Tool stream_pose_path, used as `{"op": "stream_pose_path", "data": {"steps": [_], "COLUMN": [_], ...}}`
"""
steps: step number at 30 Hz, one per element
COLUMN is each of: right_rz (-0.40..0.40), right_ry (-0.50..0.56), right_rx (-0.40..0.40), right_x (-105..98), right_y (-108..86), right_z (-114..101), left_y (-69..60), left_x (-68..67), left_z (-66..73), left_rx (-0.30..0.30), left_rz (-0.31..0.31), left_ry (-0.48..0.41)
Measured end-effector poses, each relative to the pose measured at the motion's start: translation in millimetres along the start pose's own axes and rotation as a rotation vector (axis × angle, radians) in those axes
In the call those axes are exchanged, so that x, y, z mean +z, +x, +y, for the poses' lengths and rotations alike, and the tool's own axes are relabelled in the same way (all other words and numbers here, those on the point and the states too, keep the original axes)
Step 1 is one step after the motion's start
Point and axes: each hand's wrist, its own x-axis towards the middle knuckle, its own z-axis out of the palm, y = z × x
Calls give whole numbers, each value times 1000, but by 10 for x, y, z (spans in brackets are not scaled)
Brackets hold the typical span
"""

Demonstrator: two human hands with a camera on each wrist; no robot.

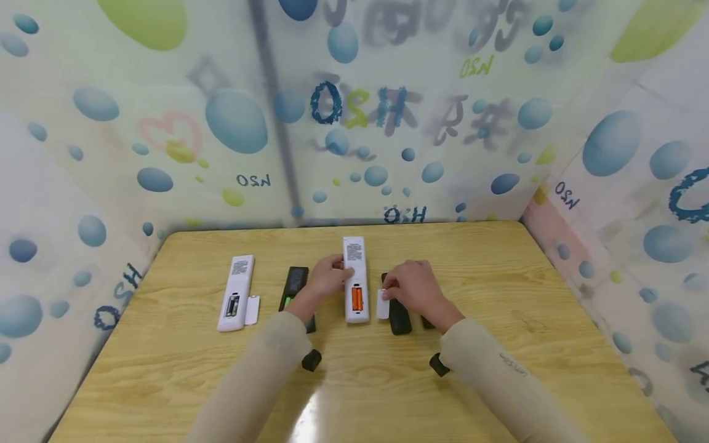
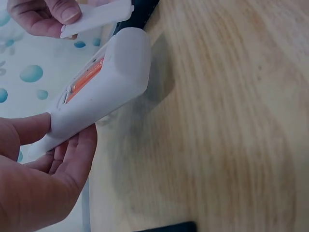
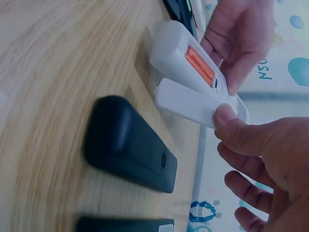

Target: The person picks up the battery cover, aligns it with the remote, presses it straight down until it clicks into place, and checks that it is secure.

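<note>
My left hand (image 1: pixel 327 278) grips a white remote (image 1: pixel 356 258) by its sides, back face up; its open compartment holds orange batteries (image 1: pixel 357 298). In the left wrist view the thumb and fingers of that hand (image 2: pixel 48 169) curl round the far part of the remote (image 2: pixel 120 63). My right hand (image 1: pixel 412 286) pinches a white battery cover (image 1: pixel 383 304) just right of the remote, apart from it. The right wrist view shows the cover (image 3: pixel 186 101) held at one end between thumb and fingers of the right hand (image 3: pixel 260 159), beside the batteries (image 3: pixel 199 65).
A second white remote (image 1: pixel 237 289) lies at the left, its cover (image 1: pixel 252 310) beside it. A black remote (image 1: pixel 296 280) lies partly behind the left arm. Another black remote (image 1: pixel 400 317) lies under the right hand, with a further dark one (image 3: pixel 125 224) next to it.
</note>
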Motion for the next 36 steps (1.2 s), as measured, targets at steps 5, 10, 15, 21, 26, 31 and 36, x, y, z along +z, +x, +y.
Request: {"op": "stream_pose_path", "data": {"steps": [5,10,15,21,26,31,36], "right_rz": [4,-5,-3,4,9,24,29], "right_ry": [0,8,-5,1,23,16,-11], "right_rx": [-4,-6,-26,-76,-107,-121,-122], "right_x": [-63,-88,-82,-96,-68,-48,-64], "right_y": [-37,-49,-40,-5,64,138,176], "right_z": [65,73,64,-48,-198,-321,-395], "left_y": [-13,-14,-31,-38,-42,-50,-55], "left_x": [68,89,92,99,90,69,54], "left_z": [-36,-88,-110,-130,-147,-140,-149], "left_rx": [18,43,71,100,104,97,89], "left_rz": [-17,-28,-25,-16,-11,0,11], "left_ry": [-48,-102,-123,-107,-112,-133,-125]}}
